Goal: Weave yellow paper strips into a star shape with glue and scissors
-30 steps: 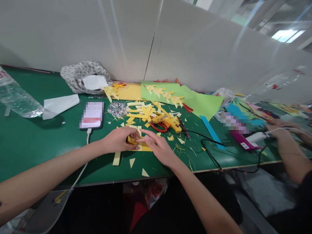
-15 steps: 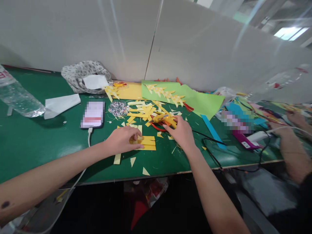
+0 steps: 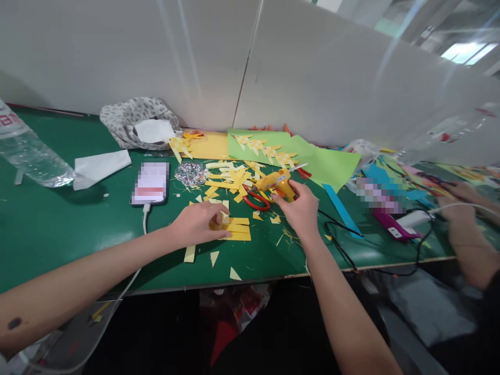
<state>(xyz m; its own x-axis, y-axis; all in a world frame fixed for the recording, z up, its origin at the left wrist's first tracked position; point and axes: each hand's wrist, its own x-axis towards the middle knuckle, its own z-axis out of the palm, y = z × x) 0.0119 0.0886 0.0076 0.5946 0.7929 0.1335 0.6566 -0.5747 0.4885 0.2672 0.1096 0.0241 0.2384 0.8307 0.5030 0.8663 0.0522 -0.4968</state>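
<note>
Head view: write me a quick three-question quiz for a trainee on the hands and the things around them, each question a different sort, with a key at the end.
1. Which hand holds the yellow glue gun?
2. True or false: the phone on the table has no cable plugged into it.
3. Multiple choice. The fingers of the left hand are over:
A) the plastic bottle
B) the yellow strips
C) the green sheet

Key
1. The right hand.
2. False: a white cable runs into the lower end of the phone.
3. B.
</note>
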